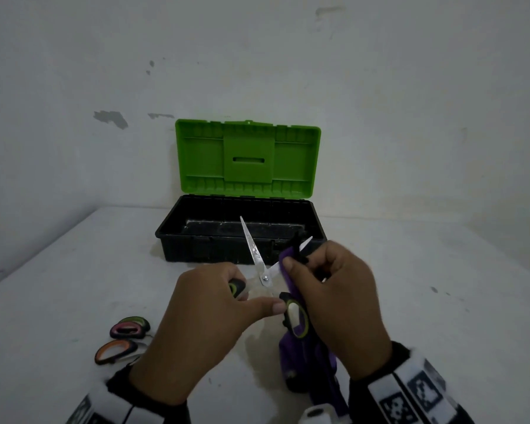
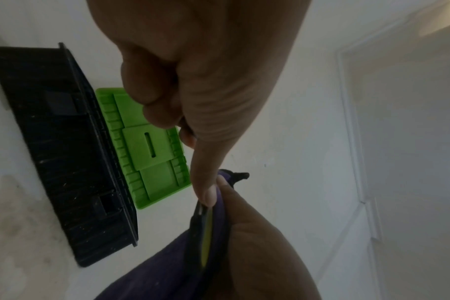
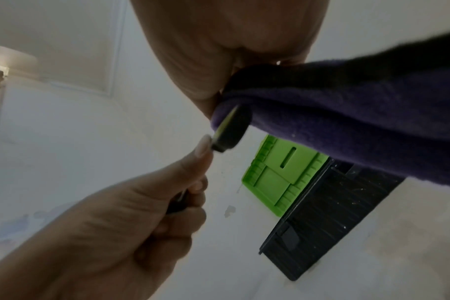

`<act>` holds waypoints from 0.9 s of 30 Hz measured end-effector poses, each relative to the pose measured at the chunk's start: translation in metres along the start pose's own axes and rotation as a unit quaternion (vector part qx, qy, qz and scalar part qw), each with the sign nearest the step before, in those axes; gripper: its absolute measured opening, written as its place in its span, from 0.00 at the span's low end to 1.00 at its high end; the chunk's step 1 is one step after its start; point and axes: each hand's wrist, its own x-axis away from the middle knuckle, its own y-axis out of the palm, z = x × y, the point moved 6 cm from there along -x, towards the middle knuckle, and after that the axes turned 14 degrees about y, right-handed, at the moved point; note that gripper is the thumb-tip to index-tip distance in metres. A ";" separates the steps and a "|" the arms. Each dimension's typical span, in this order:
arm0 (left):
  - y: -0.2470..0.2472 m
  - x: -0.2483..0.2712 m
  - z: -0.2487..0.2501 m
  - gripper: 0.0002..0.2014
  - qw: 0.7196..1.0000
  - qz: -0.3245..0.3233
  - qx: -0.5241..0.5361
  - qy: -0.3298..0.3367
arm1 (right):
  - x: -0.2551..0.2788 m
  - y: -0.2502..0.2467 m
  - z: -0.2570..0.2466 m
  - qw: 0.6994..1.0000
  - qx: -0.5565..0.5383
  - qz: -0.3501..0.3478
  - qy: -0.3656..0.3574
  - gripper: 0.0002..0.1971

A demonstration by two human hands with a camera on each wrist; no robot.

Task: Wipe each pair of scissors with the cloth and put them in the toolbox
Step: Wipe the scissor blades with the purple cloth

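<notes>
Two scissors (image 1: 121, 344) wait near the counter's (image 1: 74, 270) left front edge; your left hand (image 1: 202, 325) grips the open pair (image 1: 259, 255), your right hand (image 1: 340, 298) clamps the cloth (image 1: 288, 264) on one blade; toolbox (image 1: 193, 237) seems empty.

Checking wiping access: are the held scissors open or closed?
Open: the scissors' two blades splay apart from the pivot, one wrapped in the purple cloth.

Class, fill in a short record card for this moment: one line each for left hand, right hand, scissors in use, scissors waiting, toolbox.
left hand: grips one handle of the open scissors
right hand: pinches the purple cloth around one blade
scissors in use: blades spread, green-trimmed handles
scissors waiting: pink-handled pair and orange-handled pair on the table, partly hidden by the left arm
toolbox: black, green lid open; no scissors visible inside
</notes>
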 end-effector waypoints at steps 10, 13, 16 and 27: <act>-0.005 0.000 0.003 0.24 0.999 0.009 0.037 0.018 | -0.010 -0.011 0.007 0.999 -0.032 0.026 0.035 0.17; -0.009 0.000 0.002 0.24 0.999 0.005 0.044 0.016 | 0.000 -0.005 0.002 0.999 -0.036 -0.002 0.027 0.17; -0.007 0.001 0.003 0.23 0.998 -0.006 0.059 0.003 | -0.015 -0.013 0.012 0.996 -0.057 0.038 0.049 0.18; -0.007 0.001 0.002 0.24 0.998 -0.030 0.051 -0.011 | -0.021 -0.016 0.019 0.995 -0.067 0.027 0.074 0.18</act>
